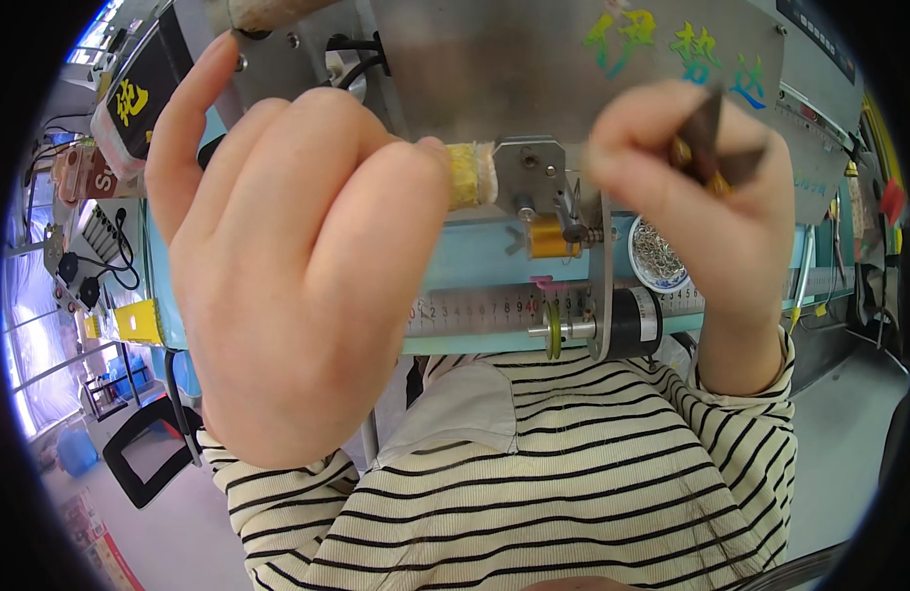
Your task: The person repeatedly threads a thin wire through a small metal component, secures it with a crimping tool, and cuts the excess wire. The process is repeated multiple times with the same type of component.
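Observation:
My left hand (297, 256) is raised on the left, its back toward me. Its fingers are curled except the little finger, which sticks up; what the fingertips hold, if anything, is hidden. Just past its knuckles shows the end of a yellow-wrapped roller (463, 175), mounted at a metal bracket (531, 163). My right hand (716, 231) is closed around a dark, pointed tool (704, 133), slightly blurred; its exact kind does not show. A spool of golden thread or wire (553, 237) sits below the bracket, between my hands.
A bowl of small metal pieces (656, 258) stands by my right wrist. A steel ruler (465, 310) runs along the pale blue table's near edge, beside a black motor (636, 321) with a green-rimmed wheel (553, 330). A large grey metal panel (504, 69) stands behind.

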Tool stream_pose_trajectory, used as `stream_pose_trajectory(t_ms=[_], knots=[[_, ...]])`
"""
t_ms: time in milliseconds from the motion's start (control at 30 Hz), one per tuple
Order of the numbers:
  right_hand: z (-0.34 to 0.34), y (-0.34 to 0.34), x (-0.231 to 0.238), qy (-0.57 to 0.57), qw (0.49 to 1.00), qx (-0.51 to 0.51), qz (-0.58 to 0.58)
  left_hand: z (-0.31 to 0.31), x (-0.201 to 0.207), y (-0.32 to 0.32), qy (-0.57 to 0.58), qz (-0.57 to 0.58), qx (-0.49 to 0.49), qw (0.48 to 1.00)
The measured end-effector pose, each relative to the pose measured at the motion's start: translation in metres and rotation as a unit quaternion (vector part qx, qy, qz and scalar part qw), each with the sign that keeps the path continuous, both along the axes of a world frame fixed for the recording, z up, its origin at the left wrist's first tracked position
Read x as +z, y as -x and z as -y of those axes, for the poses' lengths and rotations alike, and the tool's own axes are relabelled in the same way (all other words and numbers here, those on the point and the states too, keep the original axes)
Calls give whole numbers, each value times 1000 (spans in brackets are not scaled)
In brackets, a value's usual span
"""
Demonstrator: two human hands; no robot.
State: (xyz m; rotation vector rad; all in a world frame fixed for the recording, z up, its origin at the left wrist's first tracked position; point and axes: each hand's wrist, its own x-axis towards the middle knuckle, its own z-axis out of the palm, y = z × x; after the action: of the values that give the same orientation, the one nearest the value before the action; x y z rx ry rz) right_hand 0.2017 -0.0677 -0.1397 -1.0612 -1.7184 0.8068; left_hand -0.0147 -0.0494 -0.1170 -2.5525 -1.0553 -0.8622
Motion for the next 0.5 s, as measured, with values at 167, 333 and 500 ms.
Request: stream_pose_trajectory(t_ms=[167,333,500], knots=[[-2,0,7,33,996,54,59,2,-2,1,-8,-2,-4,1000],[-1,4,4,33,998,-49,-32,0,3,0,6,-12,-5,1000],[9,-2,6,134,990,28,-18,0,22,-1,21,-60,-51,997]])
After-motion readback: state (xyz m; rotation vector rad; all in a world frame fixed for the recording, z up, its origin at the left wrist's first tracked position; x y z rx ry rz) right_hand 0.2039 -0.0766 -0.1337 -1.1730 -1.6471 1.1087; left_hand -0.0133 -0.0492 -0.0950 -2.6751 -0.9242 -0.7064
